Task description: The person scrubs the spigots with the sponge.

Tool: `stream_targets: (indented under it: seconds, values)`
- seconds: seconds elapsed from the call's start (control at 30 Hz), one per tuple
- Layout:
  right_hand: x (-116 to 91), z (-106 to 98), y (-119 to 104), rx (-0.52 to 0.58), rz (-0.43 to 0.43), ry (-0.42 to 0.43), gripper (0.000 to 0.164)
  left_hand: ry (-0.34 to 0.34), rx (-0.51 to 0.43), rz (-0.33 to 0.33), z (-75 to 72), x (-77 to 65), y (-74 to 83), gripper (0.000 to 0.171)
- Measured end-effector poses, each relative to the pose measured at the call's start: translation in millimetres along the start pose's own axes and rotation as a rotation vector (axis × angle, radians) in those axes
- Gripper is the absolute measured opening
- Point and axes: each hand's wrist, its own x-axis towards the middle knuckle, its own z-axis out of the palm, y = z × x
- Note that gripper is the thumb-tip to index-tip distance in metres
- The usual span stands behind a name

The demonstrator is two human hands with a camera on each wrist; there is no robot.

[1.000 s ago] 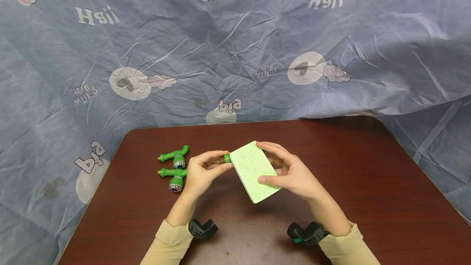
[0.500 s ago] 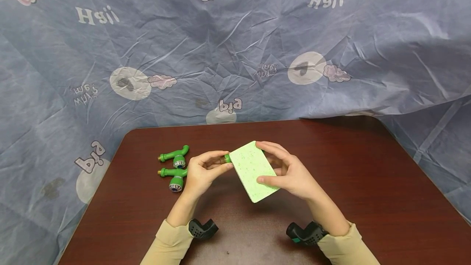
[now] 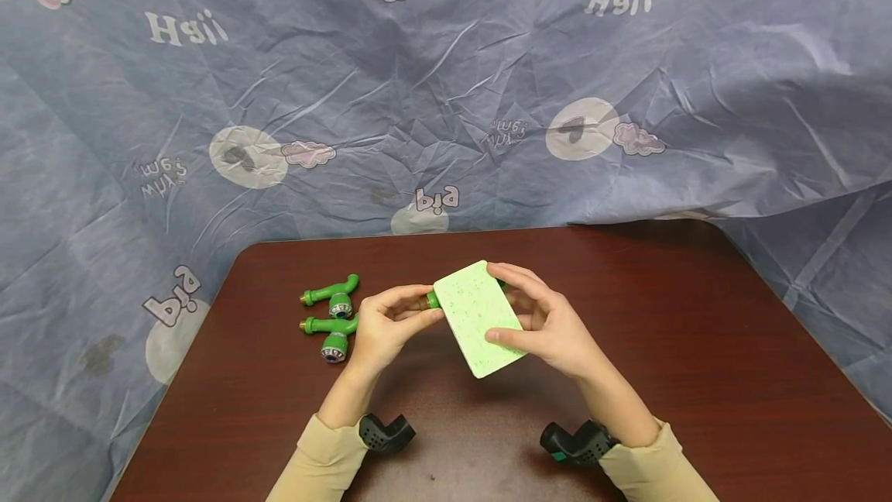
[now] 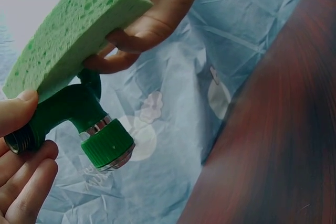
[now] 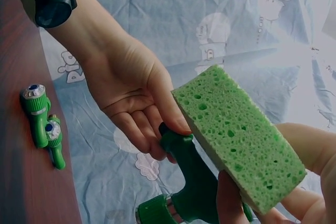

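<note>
My left hand (image 3: 390, 324) pinches the threaded end of a green faucet (image 4: 68, 106) between thumb and fingers, above the table. A light green sponge (image 3: 479, 320) with many pores is gripped by my right hand (image 3: 550, 324), thumb on its near face and fingers round its edge. The sponge lies against the upper side of the faucet and hides most of it in the head view. In the left wrist view the faucet's ribbed green knob points down. Two more green faucets, a far one (image 3: 331, 297) and a nearer one (image 3: 334, 338), lie left of my left hand.
The dark red-brown table (image 3: 662, 362) spreads under both hands. A blue printed cloth (image 3: 446, 99) hangs behind it and down past its sides. Each forearm carries a black wrist camera, the left one (image 3: 386, 434) and the right one (image 3: 578, 444).
The sponge and my right hand have shifted slightly up and to the left along the faucet. My left hand keeps its hold nearly still; the two lying faucets are unmoved.
</note>
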Motion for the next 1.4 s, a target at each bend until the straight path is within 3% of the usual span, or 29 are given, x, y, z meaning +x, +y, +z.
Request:
stream_targets:
  seconds: [0.27, 0.67, 0.9, 1.4]
  values:
    - [-1, -9, -7, 0.047, -0.013, 0.017, 0.074, 0.013, -0.045, 0.062, -8.8, 3.5, 1.3, 0.033]
    - [-1, -36, -10, 0.072, 0.012, 0.085, 0.074, 0.025, -0.086, 0.042, -11.5, 3.9, 3.9, 0.036]
    - [0, -28, -7, 0.112, 0.039, 0.018, 0.074, 0.011, -0.062, 0.026, -9.7, 2.7, 4.1, 0.034]
    - [0, -8, -3, 0.136, 0.043, -0.031, 0.073, -0.013, -0.055, 0.011, -1.7, -0.2, 3.3, 0.033]
